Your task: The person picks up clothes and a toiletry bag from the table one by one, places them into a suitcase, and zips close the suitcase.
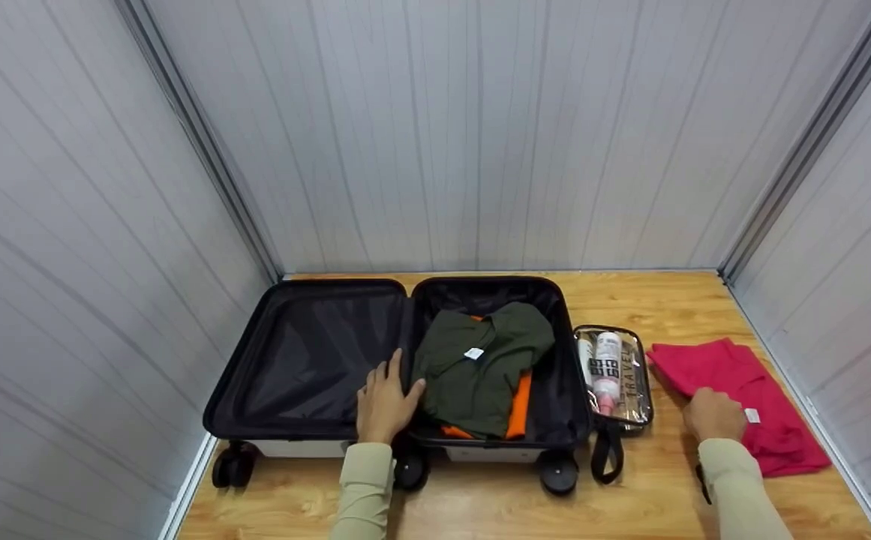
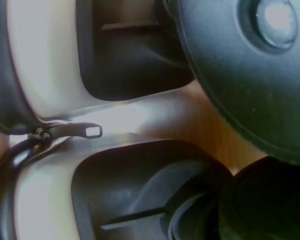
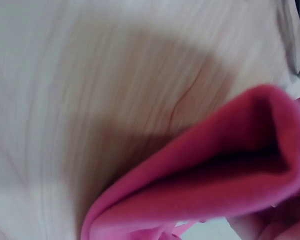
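Note:
With fingers extended, my left hand [image 1: 386,401] rests on the middle edge between the two halves of an open suitcase [image 1: 576,375]. A dark green shirt [image 1: 473,394] with a white label lies in the right half, on top of an orange garment [image 1: 519,405]. Over on the right, my right hand [image 1: 714,415] grips the near-left edge of a folded red shirt [image 1: 776,439]. Up close in the right wrist view, the red cloth [image 3: 205,200] bulges into an open fold above the floor; most of the fingers are hidden.
A clear toiletry bag [image 1: 634,409] holding bottles [image 1: 608,356] lies between the suitcase and the red shirt, its black strap [image 1: 606,459] toward me. Suitcase wheels [image 1: 557,472] and a zipper pull [image 2: 75,131] show at the near side. Panel walls [image 1: 473,135] enclose the wooden floor [image 1: 495,502].

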Demonstrator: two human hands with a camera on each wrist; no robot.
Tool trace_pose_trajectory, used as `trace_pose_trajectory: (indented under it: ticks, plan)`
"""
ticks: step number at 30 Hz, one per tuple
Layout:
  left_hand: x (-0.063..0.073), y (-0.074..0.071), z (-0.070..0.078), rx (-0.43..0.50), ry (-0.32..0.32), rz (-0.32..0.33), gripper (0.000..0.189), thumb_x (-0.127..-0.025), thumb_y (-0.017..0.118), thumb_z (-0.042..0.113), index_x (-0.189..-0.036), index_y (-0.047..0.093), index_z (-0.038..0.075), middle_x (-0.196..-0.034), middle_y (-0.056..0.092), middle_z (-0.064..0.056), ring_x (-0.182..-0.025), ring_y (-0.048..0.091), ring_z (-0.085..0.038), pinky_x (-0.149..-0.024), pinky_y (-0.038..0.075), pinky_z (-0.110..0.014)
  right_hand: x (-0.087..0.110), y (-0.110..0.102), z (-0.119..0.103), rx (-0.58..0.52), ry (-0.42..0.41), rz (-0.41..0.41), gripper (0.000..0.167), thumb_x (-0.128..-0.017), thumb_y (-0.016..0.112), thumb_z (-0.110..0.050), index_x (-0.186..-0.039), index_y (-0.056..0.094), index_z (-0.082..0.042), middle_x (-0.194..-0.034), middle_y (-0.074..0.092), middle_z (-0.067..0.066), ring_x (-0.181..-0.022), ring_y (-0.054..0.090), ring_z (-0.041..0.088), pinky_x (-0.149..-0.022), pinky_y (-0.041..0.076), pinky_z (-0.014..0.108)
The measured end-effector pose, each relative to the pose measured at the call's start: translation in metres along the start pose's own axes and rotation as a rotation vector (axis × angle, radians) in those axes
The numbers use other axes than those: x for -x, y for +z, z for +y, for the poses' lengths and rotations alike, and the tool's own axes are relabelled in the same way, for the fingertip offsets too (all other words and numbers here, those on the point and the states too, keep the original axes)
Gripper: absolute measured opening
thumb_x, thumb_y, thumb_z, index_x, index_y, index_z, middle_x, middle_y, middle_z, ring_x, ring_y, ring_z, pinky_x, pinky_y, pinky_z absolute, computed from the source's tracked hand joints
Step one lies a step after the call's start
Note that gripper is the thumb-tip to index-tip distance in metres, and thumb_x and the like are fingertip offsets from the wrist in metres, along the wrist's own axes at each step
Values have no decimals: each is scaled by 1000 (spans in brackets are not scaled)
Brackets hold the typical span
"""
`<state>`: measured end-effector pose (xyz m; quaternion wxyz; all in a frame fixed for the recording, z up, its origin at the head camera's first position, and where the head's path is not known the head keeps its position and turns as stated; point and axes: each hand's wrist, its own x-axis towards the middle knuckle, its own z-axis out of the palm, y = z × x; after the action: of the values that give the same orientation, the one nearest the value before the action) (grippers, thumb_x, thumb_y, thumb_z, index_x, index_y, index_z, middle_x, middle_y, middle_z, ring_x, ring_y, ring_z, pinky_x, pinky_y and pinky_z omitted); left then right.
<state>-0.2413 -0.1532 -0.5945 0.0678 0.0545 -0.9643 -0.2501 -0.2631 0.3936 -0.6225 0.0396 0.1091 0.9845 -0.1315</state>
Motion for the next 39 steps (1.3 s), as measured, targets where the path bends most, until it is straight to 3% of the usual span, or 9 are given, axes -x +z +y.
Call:
trace_pose_trajectory:
  ticks: [9, 12, 19, 30, 39]
  plan:
    - [-1, 0, 0, -1, 4, -19, 72, -100, 60, 51, -161, 35, 22, -155, 47, -21, -143, 44, -41, -110, 37, -66, 7, -10, 21, -127, 43, -23, 33, -91, 42, -11, -73, 64, 5, -80, 66, 33, -74, 65, 49, -64, 53, 56]
    - [-1, 0, 0, 0, 7, -16, 72, -99, 60, 52, -161, 35, 22, -155, 47, -21, -143, 44, -42, -110, 37, -66, 9, -12, 29, -185, 85, -15, 38, -94, 40, -16, -74, 63, 5, -85, 66, 35, -81, 64, 53, -69, 52, 58]
    - [0, 1, 0, 7, 13, -14, 73, -99, 60, 52, -161, 35, 21, -155, 46, -22, -143, 44, -42, -110, 37, -67, 13, -14, 40, -235, 128, 43, 46, -97, 38, -22, -94, 65, 16, -109, 61, 45, -101, 59, 64, -75, 49, 64]
    - [0, 0, 1, 7, 14, -18, 73, -100, 60, 51, -161, 34, 21, -156, 46, -22, -144, 42, -43, -110, 36, -67, 20, -11, 44, -294, 204, 74, 53, -100, 36, -26, -107, 62, 19, -121, 57, 45, -108, 55, 65, -81, 46, 66]
    - [1, 1, 0, 4, 9, -20, 73, -100, 60, 51, -162, 33, 21, -156, 45, -22, -144, 42, -43, -111, 36, -66, 25, -9, 42, -387, 311, 53, 61, -103, 33, -31, -132, 49, 20, -137, 45, 46, -121, 46, 66, -97, 41, 69]
